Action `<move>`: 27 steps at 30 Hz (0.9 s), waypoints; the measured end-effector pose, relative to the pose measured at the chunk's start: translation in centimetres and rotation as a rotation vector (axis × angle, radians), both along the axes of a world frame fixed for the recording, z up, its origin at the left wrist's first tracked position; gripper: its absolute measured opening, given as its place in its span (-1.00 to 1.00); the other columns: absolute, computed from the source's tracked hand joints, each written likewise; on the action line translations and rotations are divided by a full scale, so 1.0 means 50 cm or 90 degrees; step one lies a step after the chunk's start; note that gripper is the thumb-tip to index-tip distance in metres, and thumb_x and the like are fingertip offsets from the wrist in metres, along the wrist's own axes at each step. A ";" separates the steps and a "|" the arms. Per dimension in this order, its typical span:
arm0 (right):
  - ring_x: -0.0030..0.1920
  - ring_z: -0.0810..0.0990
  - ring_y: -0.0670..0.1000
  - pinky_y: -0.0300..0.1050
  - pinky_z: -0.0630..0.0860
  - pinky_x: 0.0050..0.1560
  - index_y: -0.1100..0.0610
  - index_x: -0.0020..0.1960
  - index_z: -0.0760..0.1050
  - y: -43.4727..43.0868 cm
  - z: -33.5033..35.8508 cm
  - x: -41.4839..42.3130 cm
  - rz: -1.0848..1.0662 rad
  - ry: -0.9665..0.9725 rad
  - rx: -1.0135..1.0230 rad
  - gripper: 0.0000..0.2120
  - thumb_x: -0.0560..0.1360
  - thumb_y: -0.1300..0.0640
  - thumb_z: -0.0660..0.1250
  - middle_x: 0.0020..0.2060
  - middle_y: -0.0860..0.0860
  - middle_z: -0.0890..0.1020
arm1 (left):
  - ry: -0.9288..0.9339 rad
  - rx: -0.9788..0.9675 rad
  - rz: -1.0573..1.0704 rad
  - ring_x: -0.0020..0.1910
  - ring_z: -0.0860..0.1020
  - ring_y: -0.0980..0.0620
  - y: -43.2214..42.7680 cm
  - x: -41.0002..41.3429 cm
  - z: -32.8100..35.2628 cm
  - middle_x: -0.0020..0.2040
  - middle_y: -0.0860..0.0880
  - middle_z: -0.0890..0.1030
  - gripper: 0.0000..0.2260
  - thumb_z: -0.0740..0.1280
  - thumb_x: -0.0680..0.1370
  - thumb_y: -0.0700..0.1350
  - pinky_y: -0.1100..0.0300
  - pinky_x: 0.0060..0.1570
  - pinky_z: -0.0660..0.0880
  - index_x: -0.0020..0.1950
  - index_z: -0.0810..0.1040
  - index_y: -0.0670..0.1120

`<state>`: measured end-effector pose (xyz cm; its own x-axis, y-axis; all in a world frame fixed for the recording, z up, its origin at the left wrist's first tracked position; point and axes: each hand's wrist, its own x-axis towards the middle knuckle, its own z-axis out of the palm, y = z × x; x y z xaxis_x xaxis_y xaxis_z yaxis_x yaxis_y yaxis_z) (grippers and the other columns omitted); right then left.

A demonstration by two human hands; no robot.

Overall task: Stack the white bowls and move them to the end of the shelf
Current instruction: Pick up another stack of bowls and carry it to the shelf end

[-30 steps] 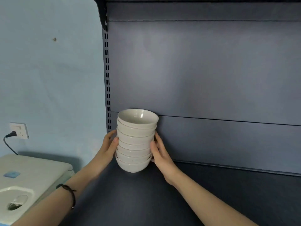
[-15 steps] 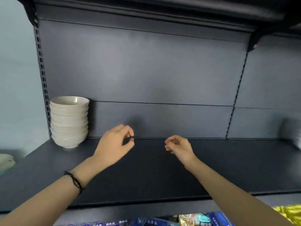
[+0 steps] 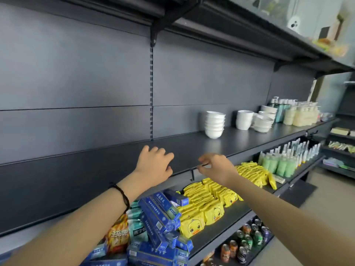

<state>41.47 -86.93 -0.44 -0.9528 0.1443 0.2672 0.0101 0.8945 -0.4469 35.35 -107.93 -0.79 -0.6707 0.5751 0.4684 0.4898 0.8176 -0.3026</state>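
A stack of white bowls [image 3: 214, 124] stands on the dark shelf [image 3: 192, 148] to the right of centre. Farther right are a second white stack [image 3: 244, 120] and wider white bowls [image 3: 263, 123]. My left hand [image 3: 153, 166] hovers over the shelf's front part, fingers loosely curled, holding nothing. My right hand [image 3: 217, 167] hangs at the shelf's front edge, fingers relaxed and empty. Both hands are well short of the bowls. The stack at the left end of the shelf is out of view.
Bottles of soap and lotion [image 3: 299, 114] crowd the shelf's far right. Below lie blue boxes [image 3: 161, 214], yellow duck packets [image 3: 207, 206] and green bottles [image 3: 276, 164]. Cans [image 3: 247, 239] fill the lowest shelf. An upper shelf [image 3: 211, 18] overhangs.
My hands let go of the bowl stack at the shelf's left end. The view has swung right along the shelf, and other bowl stacks have come into sight.
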 end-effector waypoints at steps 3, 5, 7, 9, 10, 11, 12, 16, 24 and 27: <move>0.28 0.52 0.07 -0.03 0.46 0.25 -0.04 0.33 0.50 0.097 0.017 0.024 -0.042 -0.004 0.130 -0.59 0.50 -0.10 0.32 0.25 -0.03 0.59 | 0.011 -0.032 -0.018 0.19 0.51 -0.09 0.106 -0.006 0.012 0.17 -0.04 0.59 -0.67 0.16 0.56 0.08 -0.01 0.21 0.29 0.29 0.47 0.04; 0.36 0.43 0.10 0.00 0.36 0.32 -0.07 0.41 0.41 0.156 0.024 0.021 -0.061 -0.015 0.183 -0.52 0.52 -0.14 0.30 0.33 0.00 0.52 | 0.004 -0.037 -0.031 0.19 0.51 -0.08 0.167 -0.015 0.020 0.17 -0.03 0.59 -0.66 0.16 0.56 0.09 -0.01 0.20 0.30 0.29 0.47 0.05; 0.39 0.39 0.11 0.03 0.31 0.35 -0.08 0.46 0.34 0.212 0.024 0.009 -0.071 -0.027 0.215 -0.47 0.53 -0.17 0.27 0.38 0.02 0.47 | -0.010 -0.037 -0.041 0.19 0.50 -0.08 0.227 -0.032 0.023 0.18 -0.03 0.58 -0.65 0.15 0.56 0.10 -0.02 0.19 0.30 0.30 0.46 0.05; 0.42 0.36 0.12 0.06 0.28 0.37 -0.07 0.49 0.29 0.269 0.014 -0.007 -0.082 -0.043 0.239 -0.44 0.54 -0.17 0.25 0.40 0.02 0.44 | -0.019 -0.036 -0.048 0.20 0.49 -0.08 0.292 -0.053 0.019 0.19 -0.03 0.57 -0.65 0.15 0.56 0.11 -0.02 0.20 0.30 0.29 0.46 0.05; 0.42 0.35 0.12 0.07 0.27 0.38 -0.07 0.50 0.27 0.300 0.007 -0.017 -0.089 -0.050 0.251 -0.43 0.54 -0.17 0.25 0.41 0.02 0.43 | -0.021 -0.036 -0.053 0.20 0.49 -0.08 0.327 -0.065 0.016 0.19 -0.04 0.56 -0.65 0.15 0.56 0.11 -0.02 0.20 0.30 0.29 0.46 0.05; 0.42 0.35 0.13 0.08 0.26 0.38 -0.06 0.50 0.27 0.333 0.000 -0.028 -0.094 -0.057 0.263 -0.43 0.54 -0.17 0.24 0.42 0.02 0.43 | -0.024 -0.037 -0.059 0.20 0.49 -0.08 0.364 -0.077 0.012 0.19 -0.04 0.56 -0.66 0.15 0.56 0.11 -0.02 0.19 0.30 0.29 0.47 0.05; 0.42 0.35 0.13 0.08 0.27 0.38 -0.06 0.50 0.27 0.369 -0.006 -0.040 -0.099 -0.063 0.271 -0.43 0.54 -0.17 0.24 0.42 0.02 0.42 | -0.028 -0.041 -0.064 0.19 0.49 -0.09 0.402 -0.090 0.007 0.19 -0.04 0.56 -0.65 0.15 0.55 0.11 -0.02 0.19 0.30 0.29 0.47 0.05; 0.42 0.36 0.13 0.07 0.27 0.38 -0.06 0.50 0.27 0.532 -0.012 -0.096 -0.120 -0.077 0.259 -0.44 0.54 -0.14 0.26 0.42 0.03 0.42 | -0.037 -0.049 -0.084 0.19 0.49 -0.08 0.564 -0.160 -0.001 0.19 -0.04 0.55 -0.65 0.15 0.55 0.10 0.01 0.14 0.31 0.30 0.45 0.06; 0.37 0.42 0.12 0.05 0.36 0.32 -0.08 0.49 0.27 0.854 0.006 -0.168 -0.204 -0.087 0.233 -0.43 0.52 -0.16 0.27 0.37 0.03 0.48 | -0.064 -0.052 -0.115 0.18 0.49 -0.11 0.881 -0.268 0.010 0.18 -0.05 0.54 -0.66 0.17 0.54 0.09 0.00 0.14 0.33 0.28 0.46 0.04; 0.35 0.44 0.13 0.05 0.35 0.31 -0.07 0.49 0.27 0.967 -0.004 -0.193 -0.219 -0.098 0.216 -0.43 0.53 -0.17 0.27 0.36 0.02 0.48 | -0.062 -0.068 -0.149 0.16 0.49 -0.12 0.997 -0.290 -0.002 0.16 -0.06 0.53 -0.66 0.17 0.54 0.08 0.00 0.12 0.31 0.28 0.45 0.03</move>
